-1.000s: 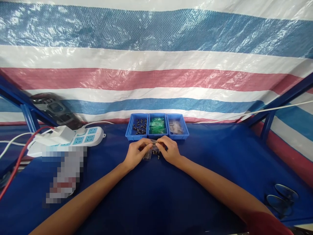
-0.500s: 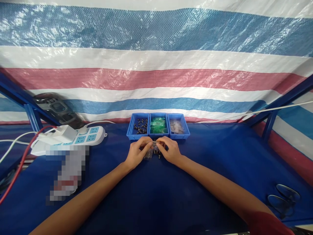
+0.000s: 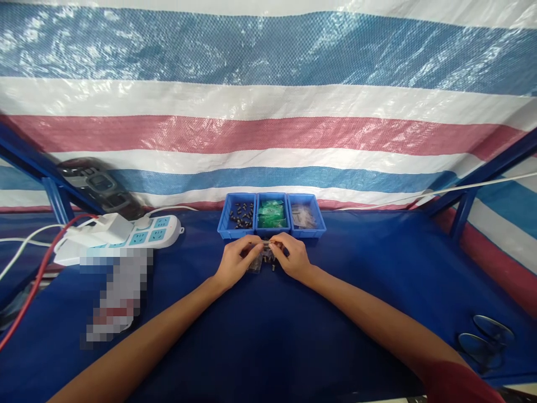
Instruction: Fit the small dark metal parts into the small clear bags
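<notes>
My left hand [image 3: 237,260] and my right hand [image 3: 291,259] meet in front of the bins, thumbs and fingertips pinched. Between them they hold a small thin clear piece [image 3: 266,244], which looks like a plastic bag; the fingers hide most of it. Under the left fingers lies a clear plastic packet [image 3: 254,266] on the blue table. Several small dark screw-like parts [image 3: 273,268] lie loose below the right fingertips. Directly behind the hands stand a blue bin [image 3: 222,229] with dark parts, one [image 3: 272,230] with green packets and one [image 3: 321,229] with clear bags.
A white power strip [image 3: 168,235] with plugs and cables lies at the left, a pixelated object [image 3: 121,291] in front of it. Eyeglasses [image 3: 482,344] rest at the right. A dark packaged device [image 3: 98,184] leans against the striped sheet [image 3: 268,134] at the back left.
Both hands stay nearly in place. The piece between the fingertips now appears flatter and straighter, stretched between the two pinches. Nothing else visibly moved.
</notes>
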`<state>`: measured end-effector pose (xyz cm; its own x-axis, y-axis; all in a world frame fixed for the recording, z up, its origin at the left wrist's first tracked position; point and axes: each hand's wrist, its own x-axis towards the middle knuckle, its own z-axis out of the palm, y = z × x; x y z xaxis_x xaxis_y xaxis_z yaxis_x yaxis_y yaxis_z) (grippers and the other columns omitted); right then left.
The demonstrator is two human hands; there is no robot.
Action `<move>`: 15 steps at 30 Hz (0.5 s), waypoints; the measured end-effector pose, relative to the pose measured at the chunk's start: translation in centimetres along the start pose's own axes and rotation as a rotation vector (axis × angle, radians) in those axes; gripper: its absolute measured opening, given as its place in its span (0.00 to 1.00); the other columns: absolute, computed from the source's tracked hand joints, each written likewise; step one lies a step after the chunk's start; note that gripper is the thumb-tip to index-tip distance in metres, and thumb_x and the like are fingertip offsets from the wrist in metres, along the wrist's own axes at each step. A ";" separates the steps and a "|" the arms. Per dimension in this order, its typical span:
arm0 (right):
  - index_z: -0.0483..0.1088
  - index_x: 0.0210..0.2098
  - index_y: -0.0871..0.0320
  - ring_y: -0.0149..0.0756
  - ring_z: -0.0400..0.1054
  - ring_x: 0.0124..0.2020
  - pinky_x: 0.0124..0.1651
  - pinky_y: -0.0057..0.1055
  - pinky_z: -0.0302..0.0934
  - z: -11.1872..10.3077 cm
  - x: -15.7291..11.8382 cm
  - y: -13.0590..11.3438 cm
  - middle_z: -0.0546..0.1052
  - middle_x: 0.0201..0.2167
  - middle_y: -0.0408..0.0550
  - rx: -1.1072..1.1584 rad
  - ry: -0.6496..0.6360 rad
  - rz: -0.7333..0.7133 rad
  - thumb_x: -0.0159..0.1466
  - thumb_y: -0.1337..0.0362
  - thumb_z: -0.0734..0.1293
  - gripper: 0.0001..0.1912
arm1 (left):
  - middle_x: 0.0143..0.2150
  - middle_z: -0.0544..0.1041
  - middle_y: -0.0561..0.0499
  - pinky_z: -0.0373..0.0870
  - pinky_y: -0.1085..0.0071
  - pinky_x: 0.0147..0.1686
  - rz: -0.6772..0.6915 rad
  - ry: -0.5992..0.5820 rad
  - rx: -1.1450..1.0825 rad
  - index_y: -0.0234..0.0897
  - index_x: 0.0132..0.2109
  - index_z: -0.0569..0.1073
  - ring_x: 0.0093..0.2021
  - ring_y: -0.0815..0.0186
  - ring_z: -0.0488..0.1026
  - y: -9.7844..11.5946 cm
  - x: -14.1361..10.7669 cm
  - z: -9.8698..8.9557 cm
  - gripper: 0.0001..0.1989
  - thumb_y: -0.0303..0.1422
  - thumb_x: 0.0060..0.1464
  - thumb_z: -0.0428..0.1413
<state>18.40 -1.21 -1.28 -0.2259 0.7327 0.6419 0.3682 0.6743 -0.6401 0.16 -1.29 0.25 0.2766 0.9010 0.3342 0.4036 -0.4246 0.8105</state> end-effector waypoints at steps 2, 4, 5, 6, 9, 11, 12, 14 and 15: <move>0.68 0.36 0.58 0.29 0.64 0.25 0.29 0.26 0.61 0.0 0.0 0.0 0.70 0.28 0.45 0.003 -0.002 0.000 0.66 0.63 0.59 0.08 | 0.33 0.76 0.50 0.68 0.76 0.30 0.018 -0.007 0.022 0.35 0.40 0.75 0.29 0.69 0.72 0.0 0.0 -0.1 0.12 0.39 0.58 0.52; 0.67 0.36 0.58 0.29 0.64 0.25 0.29 0.26 0.61 0.0 0.0 0.1 0.70 0.28 0.45 0.002 -0.008 0.001 0.66 0.63 0.58 0.08 | 0.33 0.76 0.50 0.68 0.76 0.29 0.025 -0.014 0.027 0.35 0.40 0.75 0.28 0.70 0.71 0.0 0.0 -0.1 0.12 0.39 0.58 0.52; 0.67 0.36 0.58 0.29 0.64 0.25 0.29 0.26 0.61 0.0 0.0 0.1 0.70 0.28 0.45 0.001 -0.011 -0.001 0.66 0.63 0.59 0.08 | 0.34 0.76 0.50 0.67 0.77 0.28 0.022 -0.012 0.019 0.35 0.41 0.75 0.27 0.71 0.71 0.0 0.0 0.0 0.12 0.38 0.58 0.52; 0.67 0.35 0.58 0.29 0.63 0.25 0.29 0.26 0.61 0.0 0.0 0.1 0.69 0.27 0.45 -0.001 -0.014 -0.005 0.66 0.63 0.59 0.08 | 0.35 0.76 0.51 0.67 0.77 0.27 0.016 -0.005 0.006 0.35 0.41 0.74 0.26 0.72 0.70 0.0 0.0 0.0 0.12 0.38 0.58 0.52; 0.67 0.35 0.58 0.29 0.63 0.25 0.28 0.26 0.61 0.0 0.0 0.1 0.69 0.27 0.45 -0.006 -0.013 -0.017 0.66 0.63 0.59 0.08 | 0.35 0.75 0.52 0.64 0.79 0.23 0.005 0.024 -0.025 0.35 0.41 0.72 0.22 0.75 0.68 0.1 -0.1 0.1 0.10 0.37 0.58 0.53; 0.67 0.36 0.58 0.29 0.63 0.25 0.28 0.26 0.61 0.0 0.0 0.1 0.69 0.28 0.46 -0.004 -0.012 -0.022 0.66 0.63 0.59 0.07 | 0.32 0.74 0.53 0.63 0.80 0.22 0.011 0.027 -0.019 0.36 0.41 0.71 0.22 0.75 0.67 0.0 -0.2 0.2 0.10 0.37 0.58 0.52; 0.67 0.36 0.58 0.29 0.63 0.24 0.28 0.26 0.61 0.0 0.0 0.0 0.70 0.28 0.46 0.000 -0.014 -0.027 0.66 0.63 0.59 0.07 | 0.31 0.74 0.53 0.63 0.80 0.22 0.015 0.025 -0.014 0.35 0.40 0.71 0.22 0.75 0.67 0.0 -0.2 0.2 0.10 0.37 0.58 0.52; 0.67 0.37 0.59 0.29 0.63 0.24 0.28 0.26 0.61 0.0 -0.1 0.0 0.70 0.28 0.46 0.014 -0.025 -0.036 0.66 0.63 0.60 0.07 | 0.29 0.73 0.54 0.63 0.80 0.22 0.020 0.019 -0.005 0.35 0.40 0.71 0.22 0.75 0.67 0.0 -0.2 0.2 0.10 0.37 0.58 0.52; 0.67 0.37 0.59 0.29 0.63 0.24 0.28 0.26 0.61 -0.1 -0.1 0.0 0.70 0.28 0.46 0.021 -0.032 -0.039 0.66 0.63 0.60 0.07 | 0.28 0.73 0.54 0.63 0.79 0.22 0.021 0.018 -0.004 0.35 0.40 0.71 0.22 0.74 0.67 0.0 -0.2 0.1 0.10 0.37 0.58 0.52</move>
<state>18.49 -1.26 -1.32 -0.2687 0.7084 0.6527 0.3392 0.7038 -0.6242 0.20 -1.47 0.08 0.2690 0.8932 0.3603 0.3946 -0.4435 0.8047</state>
